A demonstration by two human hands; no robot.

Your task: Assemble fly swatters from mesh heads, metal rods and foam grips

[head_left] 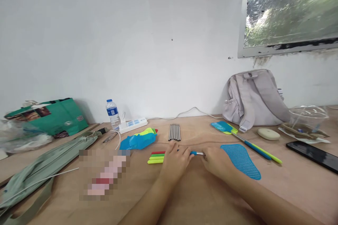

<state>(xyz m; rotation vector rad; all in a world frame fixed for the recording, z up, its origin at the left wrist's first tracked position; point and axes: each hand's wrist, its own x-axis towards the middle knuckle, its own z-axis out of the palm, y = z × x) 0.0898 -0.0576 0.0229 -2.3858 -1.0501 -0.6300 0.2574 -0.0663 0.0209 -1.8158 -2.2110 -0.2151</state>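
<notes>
A blue handle (pixel 194 153) with a short length of metal tube (pixel 201 153) at its end lies between my two hands, low over the table. My left hand (pixel 175 160) is closed over the blue handle. The metal part is pinched in my right hand (pixel 215 160), whose fingers hide its far end. Just right of that hand is a blue mesh fly swatter head (pixel 241 161); I cannot tell if it joins the tube. Red, green and yellow handles (pixel 156 159) lie beside my left hand. Several metal tubes (pixel 174 132) are lined up beyond it.
Blue and yellow swatter heads (pixel 139 140) are piled left of the tubes. Two fly swatters (pixel 253 146) lie at the right, near a phone (pixel 314 153) and a cream case (pixel 268 134). Behind stand a backpack (pixel 256 98), a power strip (pixel 133 124) and a water bottle (pixel 113 114).
</notes>
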